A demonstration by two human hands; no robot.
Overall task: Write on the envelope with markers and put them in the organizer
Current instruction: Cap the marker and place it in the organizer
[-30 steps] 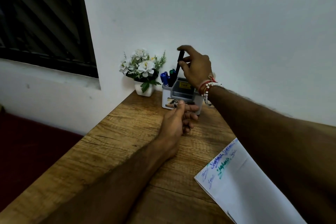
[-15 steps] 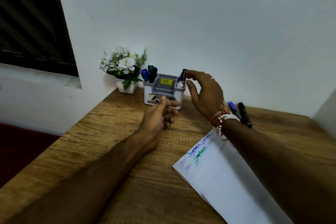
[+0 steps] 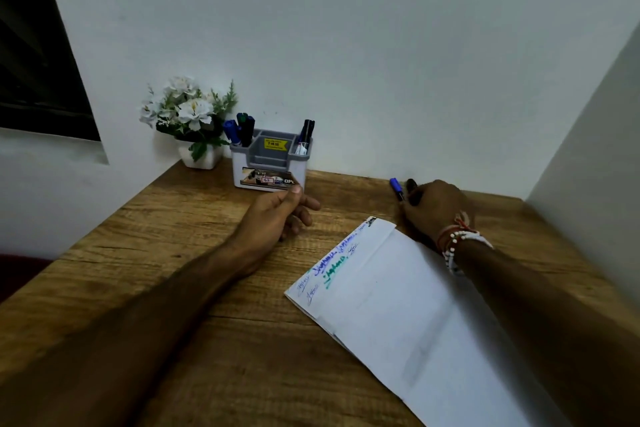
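The stowed marker [image 3: 307, 130] is now seen in the right compartment of the organizer [image 3: 268, 168]. The right hand [image 3: 433, 208] is moved onto the loose black marker [image 3: 411, 184] beside the blue marker [image 3: 396, 186], grip undeterminable. The left hand [image 3: 280, 213] is loosely curled, empty. Two markers remain unstowed.

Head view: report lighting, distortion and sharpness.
Head view: dim, flat light, no glare; the forearms near the bottom edge go almost black. Head view: wide-angle bending tilts the right wall corner and splays the table edges. Head view: the yellow label on the organizer and the writing on the envelope are too soft to read.
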